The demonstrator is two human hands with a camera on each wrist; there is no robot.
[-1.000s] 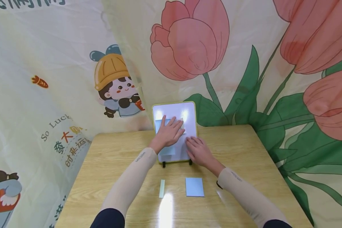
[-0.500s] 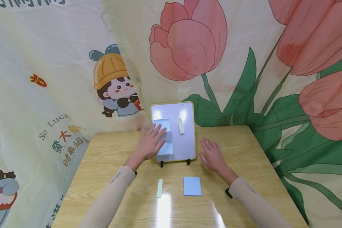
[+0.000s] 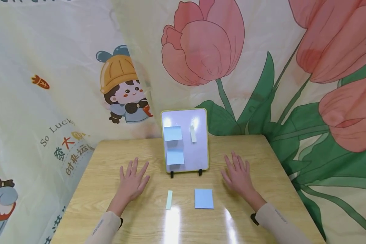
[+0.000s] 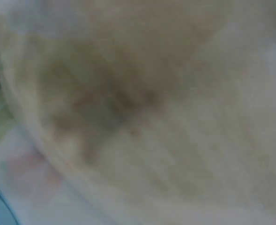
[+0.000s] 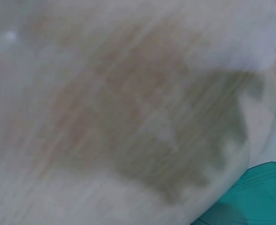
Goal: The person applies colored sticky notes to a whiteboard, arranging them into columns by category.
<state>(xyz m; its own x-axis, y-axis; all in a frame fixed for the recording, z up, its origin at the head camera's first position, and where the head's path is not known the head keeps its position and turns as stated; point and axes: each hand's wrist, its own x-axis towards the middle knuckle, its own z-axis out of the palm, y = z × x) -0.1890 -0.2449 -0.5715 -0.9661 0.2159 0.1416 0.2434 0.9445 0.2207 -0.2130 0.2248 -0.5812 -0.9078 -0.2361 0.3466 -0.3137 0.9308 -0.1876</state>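
Observation:
In the head view, a small whiteboard (image 3: 196, 156) with a yellow rim stands upright at the back of the table. On its left half are an upper blue sticky note (image 3: 173, 133) and a lower blue sticky note (image 3: 175, 157); a pale narrow sticky strip (image 3: 193, 134) clings to the right half. My left hand (image 3: 131, 183) is left of the board, fingers spread, holding nothing. To the right, my right hand (image 3: 239, 176) also has spread fingers and holds nothing. Whether either palm touches the table is unclear. Neither hand can be made out in the blurred wrist views.
On the wooden table (image 3: 146, 220), in front of the board, lie a light green strip (image 3: 169, 200) and a square blue sticky note pad (image 3: 204, 199). Black feet (image 3: 172, 174) support the board. A printed cloth (image 3: 134, 30) hangs behind the table.
My left hand has come off the board, moving down and left. The right hand has drawn away from the board's lower right to the right. Both blue notes and the strip now show fully.

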